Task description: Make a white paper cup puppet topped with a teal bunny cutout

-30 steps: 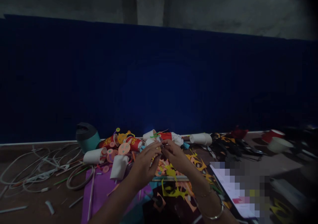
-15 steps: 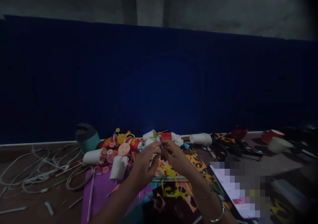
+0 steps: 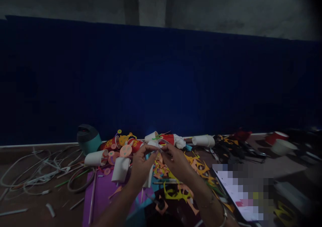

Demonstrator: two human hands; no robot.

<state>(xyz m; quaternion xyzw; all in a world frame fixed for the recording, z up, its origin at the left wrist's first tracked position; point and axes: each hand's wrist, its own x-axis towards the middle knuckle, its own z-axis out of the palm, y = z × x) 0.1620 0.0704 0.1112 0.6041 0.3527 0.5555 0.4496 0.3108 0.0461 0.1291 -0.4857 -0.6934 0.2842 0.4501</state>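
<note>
A thin pale piece [image 3: 160,147] is pinched by the closed fingertips of the left hand [image 3: 141,164] and the right hand [image 3: 178,160], over paper scraps [image 3: 161,171], and is best steadied by one while adjusted gently by the other

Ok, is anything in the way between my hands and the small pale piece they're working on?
Nothing visible is. Your left hand and right hand meet at the small pale piece, which they partly hide. The nearest upended white cup is off to the left of the left hand, not between.
</note>
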